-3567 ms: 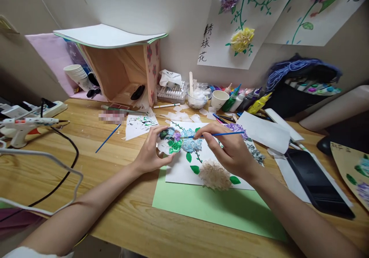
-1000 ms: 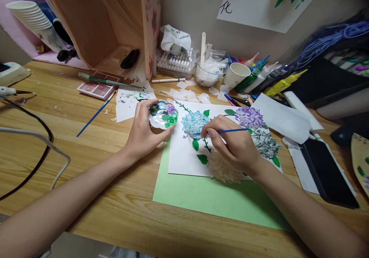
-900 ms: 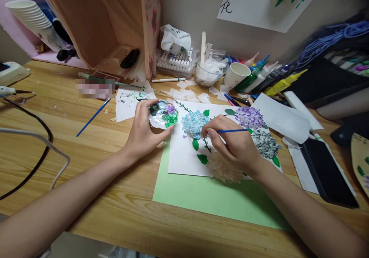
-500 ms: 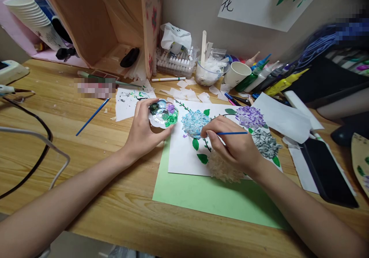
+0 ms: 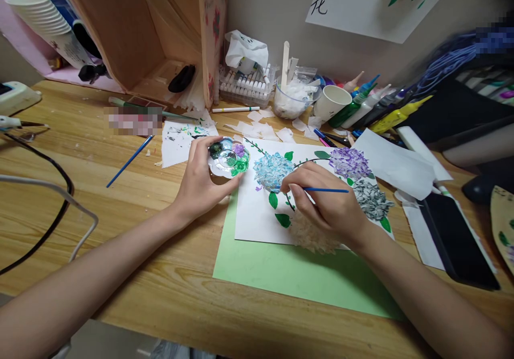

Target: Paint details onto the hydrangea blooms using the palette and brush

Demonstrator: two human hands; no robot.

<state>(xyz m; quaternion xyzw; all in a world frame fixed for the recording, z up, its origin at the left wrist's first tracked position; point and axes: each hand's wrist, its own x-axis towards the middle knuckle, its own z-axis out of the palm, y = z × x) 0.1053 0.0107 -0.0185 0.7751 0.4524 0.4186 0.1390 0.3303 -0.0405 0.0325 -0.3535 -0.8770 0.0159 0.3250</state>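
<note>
Between thumb and fingers, my left hand (image 5: 203, 172) grips a small scalloped paint palette (image 5: 219, 169) with green, purple and dark paint in its wells. My right hand (image 5: 327, 198) pinches a thin blue paintbrush (image 5: 327, 190); its tip is hidden behind my fingers. Under that hand lies white paper (image 5: 252, 225) with painted green leaves and dark stems. Raised textured flowers sit on it: a blue one (image 5: 273, 170) just left of my fingers, a purple one (image 5: 349, 162), a black-and-white one (image 5: 373, 201) and a cream one (image 5: 311, 236), partly covered by my hand.
Green paper (image 5: 281, 268) lies beneath the white sheet. A second blue brush (image 5: 129, 162) rests at left, near cables. Behind stand a marker box (image 5: 244, 89), a tub of scraps (image 5: 295, 102), a paper cup (image 5: 332, 104) and paint bottles (image 5: 395, 117). A black phone (image 5: 458, 241) lies at right.
The blue brush's handle end has dipped slightly as my right hand shifts a little. My left hand still holds the palette in the same place.
</note>
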